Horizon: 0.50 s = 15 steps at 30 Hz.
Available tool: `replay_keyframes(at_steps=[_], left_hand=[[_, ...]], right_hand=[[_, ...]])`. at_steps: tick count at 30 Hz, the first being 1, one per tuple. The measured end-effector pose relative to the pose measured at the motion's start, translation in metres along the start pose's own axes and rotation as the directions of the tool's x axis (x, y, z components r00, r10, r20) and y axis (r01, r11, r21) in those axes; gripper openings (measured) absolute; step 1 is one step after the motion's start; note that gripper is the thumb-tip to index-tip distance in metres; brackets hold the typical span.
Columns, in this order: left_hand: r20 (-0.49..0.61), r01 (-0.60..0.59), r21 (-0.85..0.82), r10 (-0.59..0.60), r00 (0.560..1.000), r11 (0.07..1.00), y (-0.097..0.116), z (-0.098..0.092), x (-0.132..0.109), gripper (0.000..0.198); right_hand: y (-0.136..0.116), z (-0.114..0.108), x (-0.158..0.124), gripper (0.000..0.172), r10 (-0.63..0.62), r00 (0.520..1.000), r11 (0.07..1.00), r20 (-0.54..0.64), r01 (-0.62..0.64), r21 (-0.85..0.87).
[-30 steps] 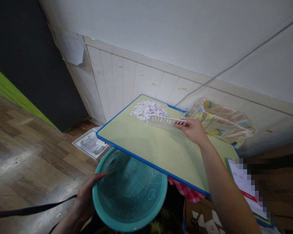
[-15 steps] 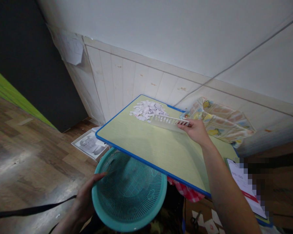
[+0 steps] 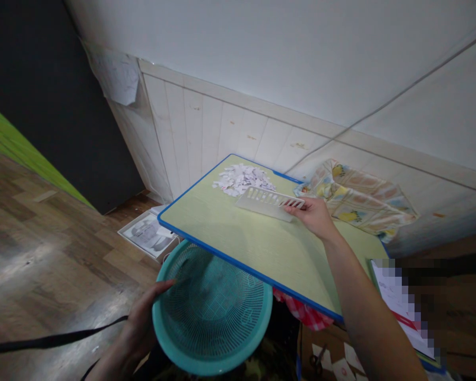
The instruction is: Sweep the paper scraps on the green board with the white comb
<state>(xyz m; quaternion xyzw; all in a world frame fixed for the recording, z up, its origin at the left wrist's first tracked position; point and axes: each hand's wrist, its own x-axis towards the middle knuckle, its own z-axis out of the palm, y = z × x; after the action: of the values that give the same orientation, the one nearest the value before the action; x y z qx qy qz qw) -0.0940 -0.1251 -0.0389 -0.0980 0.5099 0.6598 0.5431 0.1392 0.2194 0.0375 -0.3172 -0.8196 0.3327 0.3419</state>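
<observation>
My right hand (image 3: 314, 216) pinches the end of a white slotted plastic tray (image 3: 265, 201) that rests on the green table (image 3: 238, 233) with a blue edge. Just behind the tray lies a pile of white paper scraps (image 3: 241, 179) near the table's far corner. My left hand (image 3: 143, 323) grips the rim of a teal mesh basket (image 3: 212, 312), held below the table's near edge.
A patterned cloth (image 3: 360, 198) lies at the table's back right. A printed sheet (image 3: 400, 304) lies at the right edge. A framed picture (image 3: 146, 235) lies on the wood floor by the white panelled wall. A black strap (image 3: 43, 343) crosses the lower left.
My right hand has tipped the white tray lower and flatter onto the table, drawing it slightly toward me from the paper pile. The basket has barely moved.
</observation>
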Motion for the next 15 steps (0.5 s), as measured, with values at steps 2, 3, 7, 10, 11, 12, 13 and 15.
replay_keyframes(at_steps=[2, 3, 7, 10, 11, 12, 13, 15], left_hand=[[-0.002, 0.005, 0.004, -0.005, 1.000, 1.000, 0.000, 0.001, 0.000, 0.031], [0.003, 0.009, 0.006, -0.009, 1.000, 1.000, 0.000, 0.002, 0.000, 0.031], [0.015, 0.020, 0.010, -0.020, 1.000, 1.000, 0.001, 0.004, -0.002, 0.033], [-0.006, 0.016, 0.003, -0.016, 1.000, 1.000, 0.003, 0.006, -0.005, 0.035], [-0.015, 0.013, 0.001, -0.013, 1.000, 1.000, 0.004, 0.006, -0.006, 0.035], [-0.022, 0.009, 0.000, -0.009, 1.000, 1.000, 0.004, 0.006, -0.007, 0.036], [-0.027, 0.011, 0.000, -0.011, 1.000, 1.000, 0.005, 0.006, -0.007, 0.036], [-0.028, 0.033, -0.002, -0.033, 0.999, 0.999, 0.005, 0.007, -0.008, 0.036]], right_hand=[[0.003, -0.002, 0.001, 0.038, 0.013, 1.000, 1.000, -0.008, -0.013, -0.014], [0.003, -0.003, 0.001, 0.039, 0.019, 1.000, 1.000, 0.000, -0.019, -0.019], [0.002, -0.003, -0.001, 0.041, 0.019, 0.999, 0.999, 0.041, -0.018, -0.026], [-0.004, -0.002, -0.003, 0.041, 0.011, 0.997, 1.000, 0.080, -0.009, -0.026], [-0.007, -0.002, -0.005, 0.040, 0.008, 0.996, 1.000, 0.091, -0.006, -0.022], [-0.009, -0.002, -0.007, 0.040, 0.007, 0.995, 1.000, 0.100, -0.005, -0.018], [-0.011, -0.001, -0.009, 0.039, 0.008, 0.994, 1.000, 0.107, -0.006, -0.014], [-0.016, 0.000, -0.016, 0.036, 0.013, 0.993, 1.000, 0.119, -0.012, -0.009]])
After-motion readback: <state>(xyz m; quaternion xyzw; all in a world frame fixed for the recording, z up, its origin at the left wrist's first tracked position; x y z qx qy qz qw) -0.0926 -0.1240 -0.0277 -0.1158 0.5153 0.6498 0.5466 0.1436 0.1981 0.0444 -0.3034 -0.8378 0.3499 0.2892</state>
